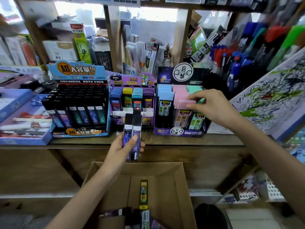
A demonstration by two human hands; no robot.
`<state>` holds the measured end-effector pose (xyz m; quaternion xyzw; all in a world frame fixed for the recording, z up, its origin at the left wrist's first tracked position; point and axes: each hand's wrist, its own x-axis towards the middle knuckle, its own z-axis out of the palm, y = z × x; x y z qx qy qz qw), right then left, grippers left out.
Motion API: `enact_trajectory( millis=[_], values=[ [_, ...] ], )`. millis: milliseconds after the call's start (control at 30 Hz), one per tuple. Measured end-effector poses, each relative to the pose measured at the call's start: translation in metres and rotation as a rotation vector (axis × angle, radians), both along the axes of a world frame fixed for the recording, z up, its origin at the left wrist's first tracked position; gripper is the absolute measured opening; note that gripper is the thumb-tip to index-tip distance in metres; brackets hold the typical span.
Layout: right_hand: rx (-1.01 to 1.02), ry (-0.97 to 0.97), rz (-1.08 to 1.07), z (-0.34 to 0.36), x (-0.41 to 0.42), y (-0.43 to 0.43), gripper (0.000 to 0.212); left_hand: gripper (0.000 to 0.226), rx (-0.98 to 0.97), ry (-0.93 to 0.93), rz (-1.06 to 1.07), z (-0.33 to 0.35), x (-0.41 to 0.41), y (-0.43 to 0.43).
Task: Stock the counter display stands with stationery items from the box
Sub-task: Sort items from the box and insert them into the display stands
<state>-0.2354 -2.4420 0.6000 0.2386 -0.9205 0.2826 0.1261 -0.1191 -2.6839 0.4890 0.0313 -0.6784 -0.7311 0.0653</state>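
My left hand grips two dark lead cases upright, in front of the counter edge and above the open cardboard box. My right hand pinches a pink-capped lead case in the purple display stand on the right, which holds blue, pink and green cases. A blue display stand on the left holds rows of black cases. Between them stands a purple stand with coloured lead boxes. A yellow case and several others lie in the box.
Purple trays with pens lie at the counter's left end. A tilted scribble pad and a pen rack crowd the right. Shelves behind hold packed stationery. A wooden counter ledge runs in front of the stands.
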Motion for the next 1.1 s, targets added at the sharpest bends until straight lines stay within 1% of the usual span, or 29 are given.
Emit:
enact_trajectory(
  millis=[133,267,333,433,533,600,633,667,700,767,800,933,1000,1100],
  values=[
    [0.020,0.010,-0.011,-0.004,-0.002,0.001,0.024,0.035,-0.015,0.002,-0.003,0.000,0.000,0.000],
    [0.131,0.116,-0.062,-0.013,-0.001,-0.006,0.025,0.037,-0.025,0.011,-0.014,0.000,-0.001,0.002],
    [0.167,0.165,-0.050,-0.017,0.001,-0.008,0.025,0.037,-0.022,0.025,-0.020,0.001,-0.002,0.004],
    [0.243,0.235,-0.024,-0.020,0.002,-0.008,0.021,0.039,-0.012,0.041,-0.022,0.002,-0.003,0.005],
    [0.266,0.300,-0.028,-0.016,0.007,-0.012,0.018,0.038,-0.009,0.061,-0.029,0.002,-0.003,0.004],
    [0.203,0.341,-0.020,-0.014,0.016,-0.022,0.016,0.037,0.011,0.071,-0.035,0.002,-0.003,0.005],
    [0.107,0.301,0.001,-0.014,0.023,-0.030,0.014,0.036,0.020,0.075,-0.038,0.002,-0.003,0.006],
    [-0.016,0.195,0.030,-0.015,0.031,-0.041,0.012,0.036,0.025,0.080,-0.041,0.002,-0.003,0.007],
    [-0.124,0.043,0.067,-0.018,0.039,-0.052,0.012,0.035,0.027,0.086,-0.044,0.002,-0.003,0.009],
    [-0.227,-0.237,0.137,-0.029,0.051,-0.075,0.012,0.035,0.025,0.097,-0.050,0.001,-0.001,0.011],
    [-0.256,-0.322,0.157,-0.035,0.054,-0.084,0.013,0.035,0.028,0.098,-0.050,0.001,0.000,0.011],
    [-0.449,-0.499,0.178,-0.047,0.055,-0.110,0.007,0.034,0.009,0.088,-0.006,0.002,0.006,0.001],
    [-0.514,-0.576,0.193,-0.047,0.053,-0.119,0.007,0.040,-0.013,0.073,0.026,0.004,0.011,-0.011],
    [-0.605,-0.632,0.207,-0.043,0.045,-0.131,0.008,0.049,-0.043,0.036,0.098,0.006,0.017,-0.031]
  ],
)
